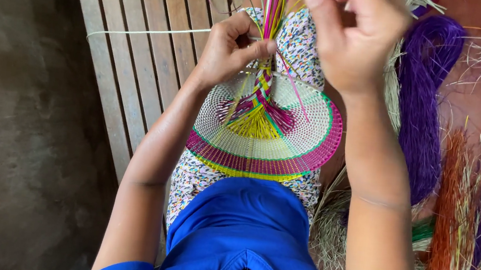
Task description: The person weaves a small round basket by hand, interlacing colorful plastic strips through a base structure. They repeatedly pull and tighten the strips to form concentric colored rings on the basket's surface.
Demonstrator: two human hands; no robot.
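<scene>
A round woven fan point(264, 135) lies on my lap, pale in the middle with green, pink and yellow bands at its rim. Coloured strands point(274, 6) run up from its centre in a bundle. My left hand point(232, 46) pinches that bundle just above the fan, and a thin pale strand point(143, 32) trails left from it. My right hand point(352, 30) is raised above the fan with its fingers closed on the upper ends of the strands.
A slatted wooden bench point(141, 51) runs under my legs at the left. A purple fibre bundle point(422, 101) lies at the right, with orange fibres point(450, 225), more purple ones and loose pale straw point(331, 236) on the floor. Bare concrete floor point(19, 116) is at the left.
</scene>
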